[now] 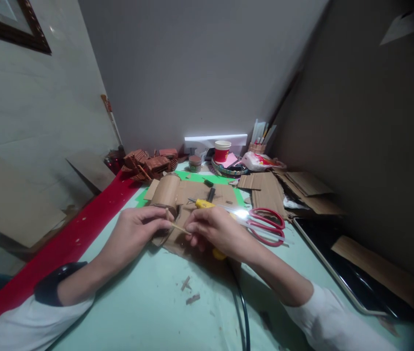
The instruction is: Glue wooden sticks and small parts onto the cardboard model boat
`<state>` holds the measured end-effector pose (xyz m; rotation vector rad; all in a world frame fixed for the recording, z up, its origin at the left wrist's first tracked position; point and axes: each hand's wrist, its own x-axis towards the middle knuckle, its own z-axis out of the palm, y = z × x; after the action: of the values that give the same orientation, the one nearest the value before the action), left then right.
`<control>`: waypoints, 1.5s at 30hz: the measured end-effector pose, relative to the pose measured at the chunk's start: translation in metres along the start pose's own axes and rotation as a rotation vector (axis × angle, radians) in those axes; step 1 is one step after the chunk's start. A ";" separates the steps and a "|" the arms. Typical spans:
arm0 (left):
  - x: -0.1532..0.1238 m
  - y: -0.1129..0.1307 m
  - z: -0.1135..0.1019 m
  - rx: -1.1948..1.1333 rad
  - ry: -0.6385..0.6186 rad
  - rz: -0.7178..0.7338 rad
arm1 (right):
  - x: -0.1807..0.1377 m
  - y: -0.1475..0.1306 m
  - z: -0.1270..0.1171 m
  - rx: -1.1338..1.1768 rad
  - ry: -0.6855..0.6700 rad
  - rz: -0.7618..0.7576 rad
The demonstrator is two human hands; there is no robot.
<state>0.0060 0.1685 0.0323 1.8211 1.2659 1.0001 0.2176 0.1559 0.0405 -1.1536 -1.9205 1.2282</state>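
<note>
Between my hands runs a thin strip of cardboard [180, 228]. My left hand [144, 226] pinches its left end between thumb and finger, and my right hand [212, 229] pinches the right end. Just behind the left fingers stands a rolled cardboard piece [166, 191]. A flat cardboard sheet [192, 189] lies beyond my hands. The yellow glue gun [204, 204] rests behind and under my right hand, its dark nozzle pointing left and partly hidden. Red-handled scissors [268, 225] lie to the right of that hand.
Brown painted cardboard pieces [155, 163] sit at the back left. A red paper cup [222, 152] stands by the wall. Cardboard pieces [268, 192] and a black tablet-like panel [324, 253] lie to the right. A black cord [244, 304] crosses the front; scraps [192, 299] lie nearby.
</note>
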 end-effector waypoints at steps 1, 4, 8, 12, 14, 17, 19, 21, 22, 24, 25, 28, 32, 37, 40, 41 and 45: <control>0.000 0.000 0.000 0.001 -0.001 0.000 | 0.000 -0.001 0.000 -0.024 0.018 -0.011; 0.000 0.002 0.000 0.008 -0.004 0.000 | -0.002 -0.006 0.000 -0.104 0.068 -0.041; 0.000 0.005 0.001 -0.002 0.013 -0.028 | -0.002 -0.010 0.003 -0.143 0.124 -0.005; 0.000 0.006 0.002 -0.023 0.023 -0.049 | 0.000 -0.007 0.009 -0.005 0.108 0.118; 0.000 0.007 0.002 -0.028 0.032 -0.036 | 0.002 -0.005 0.011 0.105 0.088 0.183; -0.001 0.007 0.001 -0.017 0.032 -0.041 | 0.004 -0.004 0.013 0.269 0.060 0.271; -0.001 0.007 0.001 -0.015 0.026 -0.052 | 0.005 -0.006 0.013 0.360 0.058 0.313; 0.000 0.008 0.001 -0.025 0.020 -0.056 | 0.005 -0.008 0.014 0.436 0.069 0.338; 0.000 0.008 0.001 -0.027 0.018 -0.056 | 0.005 -0.009 0.014 0.470 0.076 0.345; 0.000 0.008 0.001 -0.025 0.019 -0.061 | 0.004 -0.011 0.014 0.531 0.086 0.347; 0.000 0.008 0.001 -0.024 0.023 -0.065 | 0.004 -0.012 0.014 0.556 0.088 0.343; 0.000 0.007 0.001 -0.036 0.023 -0.075 | 0.004 -0.012 0.015 0.594 0.082 0.318; 0.001 0.005 0.000 -0.079 0.011 -0.072 | 0.001 -0.011 0.016 0.523 0.068 0.270; 0.003 0.006 0.000 -0.097 0.016 -0.071 | -0.008 -0.011 0.011 0.314 0.049 0.161; 0.003 0.006 -0.001 -0.102 0.007 -0.081 | -0.013 -0.010 0.010 -0.065 0.132 -0.061; 0.003 0.005 -0.001 -0.106 0.005 -0.084 | -0.013 -0.009 0.010 -0.196 0.174 -0.143; 0.004 0.000 -0.001 -0.131 0.004 -0.094 | -0.011 0.001 0.011 -0.392 0.245 -0.330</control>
<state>0.0059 0.1721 0.0333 1.6462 1.2467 1.0108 0.2135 0.1420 0.0348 -1.0570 -2.1051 0.5254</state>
